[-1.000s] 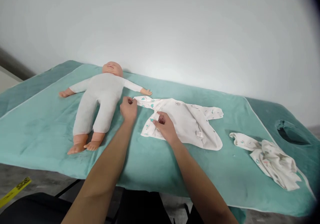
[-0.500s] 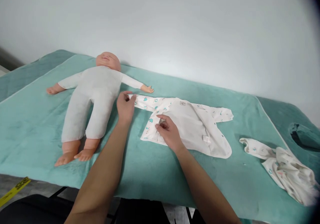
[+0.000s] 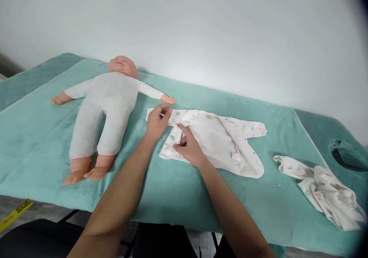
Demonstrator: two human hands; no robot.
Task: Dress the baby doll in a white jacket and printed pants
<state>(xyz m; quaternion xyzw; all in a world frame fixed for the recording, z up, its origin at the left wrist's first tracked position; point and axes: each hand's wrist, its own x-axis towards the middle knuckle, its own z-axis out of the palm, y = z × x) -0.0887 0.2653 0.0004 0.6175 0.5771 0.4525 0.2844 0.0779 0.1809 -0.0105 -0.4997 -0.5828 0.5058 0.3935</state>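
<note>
A white baby shirt [image 3: 218,139] with small teal prints lies spread on the teal towel [image 3: 178,189]. My left hand [image 3: 156,122] pinches the shirt's left sleeve near its shoulder. My right hand [image 3: 188,147] rests on the shirt's front left panel, forefinger stretched along the flap and the other fingers curled on the cloth. A baby doll [image 3: 105,104] in a pale grey body lies on its back to the left, its hand close to the sleeve end.
A crumpled white printed garment [image 3: 322,189] lies at the right of the towel. Behind it the table's face hole [image 3: 345,154] shows. A pale wall runs along the far side. Yellow tape [image 3: 14,214] marks the floor at lower left.
My left hand has slid right along the sleeve, from its end toward the shoulder. My right hand moved slightly up on the front panel. The view shifted a little.
</note>
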